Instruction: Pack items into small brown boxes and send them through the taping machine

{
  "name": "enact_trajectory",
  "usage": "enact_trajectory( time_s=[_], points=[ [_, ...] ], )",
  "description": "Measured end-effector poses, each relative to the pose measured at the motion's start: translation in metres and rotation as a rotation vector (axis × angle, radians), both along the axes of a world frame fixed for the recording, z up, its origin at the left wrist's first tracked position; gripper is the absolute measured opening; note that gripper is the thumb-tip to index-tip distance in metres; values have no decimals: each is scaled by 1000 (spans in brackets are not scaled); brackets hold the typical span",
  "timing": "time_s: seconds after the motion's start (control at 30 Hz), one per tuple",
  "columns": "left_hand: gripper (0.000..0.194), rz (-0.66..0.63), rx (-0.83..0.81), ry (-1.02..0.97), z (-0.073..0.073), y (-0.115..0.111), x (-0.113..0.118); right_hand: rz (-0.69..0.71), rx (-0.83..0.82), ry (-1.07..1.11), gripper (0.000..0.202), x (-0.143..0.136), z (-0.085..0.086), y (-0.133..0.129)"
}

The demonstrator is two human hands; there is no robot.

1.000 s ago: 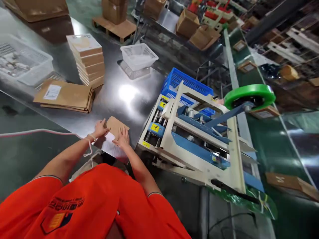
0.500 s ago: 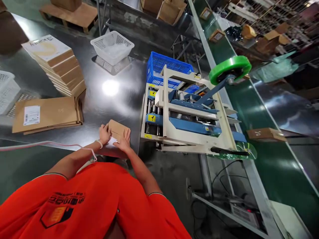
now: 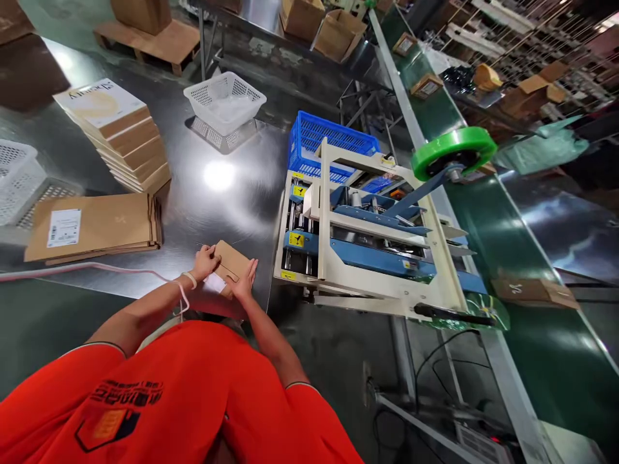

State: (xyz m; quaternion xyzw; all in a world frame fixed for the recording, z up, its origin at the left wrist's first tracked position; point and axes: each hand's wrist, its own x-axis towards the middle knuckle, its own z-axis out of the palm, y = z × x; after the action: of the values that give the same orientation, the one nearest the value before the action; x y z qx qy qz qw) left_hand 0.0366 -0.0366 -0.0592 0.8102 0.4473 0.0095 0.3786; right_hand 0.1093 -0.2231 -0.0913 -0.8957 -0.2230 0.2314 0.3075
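A small brown cardboard box (image 3: 234,261) lies at the front edge of the steel table, with a white label partly visible on its near side. The curled fingers of my left hand (image 3: 206,261) grip its left edge. On the opposite side, my right hand (image 3: 244,280) holds the right edge, its thumb on the near part and its fingers along the side. What lies under the box and inside it is hidden.
To the left are flat cardboard cartons (image 3: 101,222) and a leaning stack of boxes (image 3: 120,138). A white basket (image 3: 225,103) stands further back. At right are a taping machine (image 3: 367,225), a blue crate (image 3: 333,138) and a green conveyor (image 3: 503,219).
My right fingers have shifted from the box top to its right side, so more of the top shows. The whole view has moved slightly, with the surroundings lower in the picture.
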Motion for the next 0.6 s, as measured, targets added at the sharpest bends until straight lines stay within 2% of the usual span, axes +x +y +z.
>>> enact_trajectory(
  time_s=[0.1, 0.17, 0.27, 0.37, 0.47, 0.6],
  points=[
    [54, -35, 32, 48, 3, -5, -2, -4, 74, 75, 128, 8, 5, -5],
    [55, -55, 48, 77, 5, -8, -5, -22, 141, 118, 109, 24, 10, -13],
    [56, -79, 64, 115, 10, -10, -7, -125, 183, 111, 75, 56, 15, -25],
    [55, -91, 77, 149, 12, -10, -6, -224, 186, 93, 74, 76, 15, -22],
    [55, -97, 97, 173, 14, -12, -2, -204, 161, 89, 65, 67, 12, -2],
    [63, -155, 153, 226, 16, -19, -3, -74, 72, 61, 51, 49, 15, 14]
  ],
)
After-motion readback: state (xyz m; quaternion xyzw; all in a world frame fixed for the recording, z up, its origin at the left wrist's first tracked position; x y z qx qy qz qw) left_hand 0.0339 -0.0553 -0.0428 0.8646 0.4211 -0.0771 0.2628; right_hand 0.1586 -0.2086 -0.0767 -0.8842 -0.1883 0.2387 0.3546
